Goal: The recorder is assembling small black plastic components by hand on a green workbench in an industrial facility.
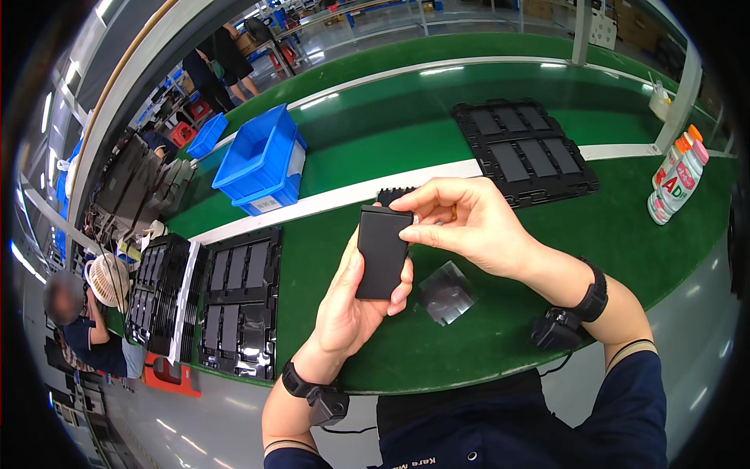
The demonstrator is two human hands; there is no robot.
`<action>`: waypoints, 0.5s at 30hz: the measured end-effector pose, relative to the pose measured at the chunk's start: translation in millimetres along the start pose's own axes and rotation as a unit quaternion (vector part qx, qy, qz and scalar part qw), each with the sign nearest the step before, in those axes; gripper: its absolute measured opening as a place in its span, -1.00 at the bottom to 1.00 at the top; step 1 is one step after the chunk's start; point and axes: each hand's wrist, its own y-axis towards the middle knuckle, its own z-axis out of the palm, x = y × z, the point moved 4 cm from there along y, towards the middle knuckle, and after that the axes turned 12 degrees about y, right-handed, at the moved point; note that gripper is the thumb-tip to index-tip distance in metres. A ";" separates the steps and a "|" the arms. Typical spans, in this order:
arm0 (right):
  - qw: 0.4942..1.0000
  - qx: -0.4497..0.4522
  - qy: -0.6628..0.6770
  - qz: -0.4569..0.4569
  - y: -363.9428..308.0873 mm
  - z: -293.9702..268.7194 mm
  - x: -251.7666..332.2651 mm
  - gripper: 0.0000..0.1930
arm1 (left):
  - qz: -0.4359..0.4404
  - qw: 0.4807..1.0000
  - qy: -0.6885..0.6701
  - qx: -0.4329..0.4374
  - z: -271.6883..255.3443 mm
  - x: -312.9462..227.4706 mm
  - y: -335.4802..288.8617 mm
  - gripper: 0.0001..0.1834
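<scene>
A flat black rectangular device (pixel 382 262) stands nearly upright above the green bench. My left hand (pixel 344 311) is closed round its lower part, thumb along the left side and fingertips at the right edge. At the top right corner, the bent index finger and thumb of my right hand (pixel 478 225) grip the edge; a small pale bit shows between them, too small to name. Below my right hand a crumpled clear plastic film (pixel 447 293) lies on the bench. Partly hidden behind the device is a black toothed part (pixel 393 195).
Black trays (pixel 539 159) with flat dark pieces lie at the far right. More trays (pixel 237 309) and a stack (pixel 155 293) stand left. Blue bins (pixel 262 160) sit far left. Bottles (pixel 678 184) stand right. A person (pixel 98 336) sits by a fan (pixel 108 280).
</scene>
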 end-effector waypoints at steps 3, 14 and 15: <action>1.000 0.015 -0.011 0.011 0.3 -3.5 -2.7 -0.70 | 0.006 1.000 -0.003 0.020 0.9 0.7 0.4 -0.41; 1.000 -0.013 0.021 0.000 -2.6 11.5 -2.7 -0.75 | 0.009 0.999 0.018 0.034 5.6 1.4 -1.3 -0.39; 1.000 -0.020 0.022 -0.002 -3.8 12.5 -2.5 -0.75 | 0.010 0.999 0.018 0.036 6.6 1.6 -1.4 -0.39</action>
